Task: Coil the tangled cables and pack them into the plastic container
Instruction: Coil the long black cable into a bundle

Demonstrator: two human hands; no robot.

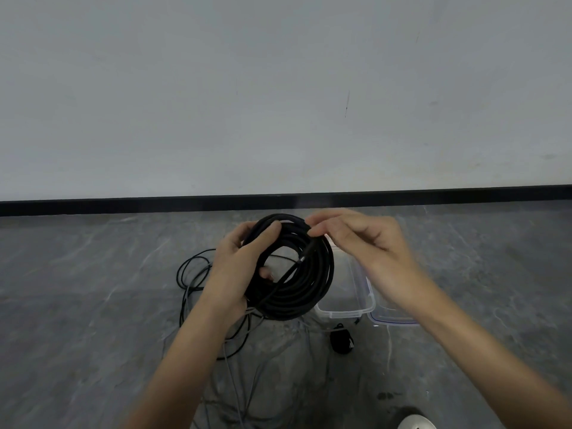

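Both hands are up over the floor [93,305], and the black coil [309,289] is held in the air between them, clear of the ground, its loops stacked into a fat ring facing the camera. The left hand [235,270] has it firmly: fingers curled round the ring's left side, thumb over the top and fingertips showing through the middle. The right hand [368,252] comes in from the other side with thumb and forefinger meeting on the upper right rim, and through the blur it looks like a pinch on one strand. The cable end [301,258], with its pale band, lies slantwise across the face of the ring. Behind and below the coil sits the clear plastic container [343,314], open, on the floor, with the lid [390,318] lying flat just beside it on the right. To the left and underneath, loose cables [192,267] sprawl across the floor in thin dark and grey loops, trailing back towards the camera. A small black bundle [341,339] rests on the floor just in front of the container. The pale wall [278,88] and its dark baseboard [123,205] run across behind, and a white shoe tip [416,422] pokes in at the bottom right.
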